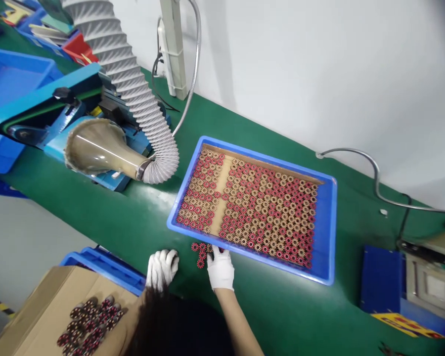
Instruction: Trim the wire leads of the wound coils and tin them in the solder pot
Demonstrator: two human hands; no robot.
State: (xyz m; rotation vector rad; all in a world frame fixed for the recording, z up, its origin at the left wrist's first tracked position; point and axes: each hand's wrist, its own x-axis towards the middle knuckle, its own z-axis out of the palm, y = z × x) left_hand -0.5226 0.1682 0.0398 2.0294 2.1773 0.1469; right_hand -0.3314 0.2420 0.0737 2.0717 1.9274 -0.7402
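A blue tray on the green table holds many small toothed rings, some red and some tan, with a bare strip between two groups. My right hand, in a white glove, reaches to the tray's front edge. Its fingertips are bent over a ring, mostly hidden beneath them. Just left of it, several red rings lie on the table. My left hand, also gloved in white, rests near the table's front edge with its fingers curled together; what they hold, if anything, is hidden.
A cardboard box with several dark ringed parts stands at lower left. A grey hose and blue machine occupy the upper left. Another blue device sits at the right.
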